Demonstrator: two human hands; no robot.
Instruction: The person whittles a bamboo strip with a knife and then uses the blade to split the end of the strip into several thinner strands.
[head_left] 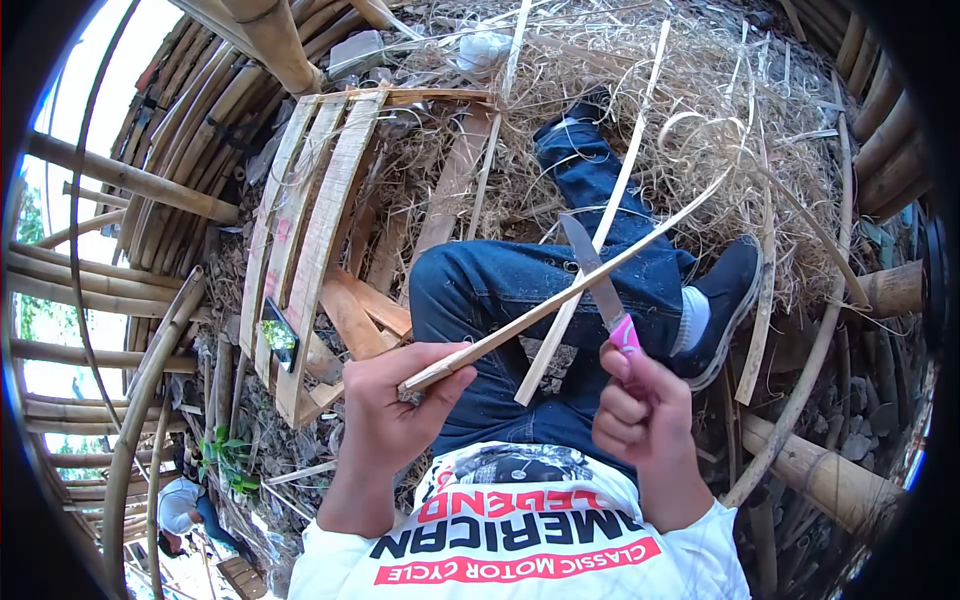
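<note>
Pinched in my left hand (405,400) is the near end of a long bamboo strip (530,318), which slants up and to the right over my legs. My right hand (645,400) is closed round the pink handle of a knife (582,245). Its blade points away from me and crosses the strip just ahead of the handle. Thin shavings (700,125) curl around the strip's far end. Another pale bamboo strip (545,365) lies across my legs beneath the held one.
A slatted wooden crate (335,200) stands at the left with a phone (279,335) on it. Shavings heap up around my feet. Bamboo poles (830,475) border both sides. Another person (185,505) is at the lower left, beyond the poles.
</note>
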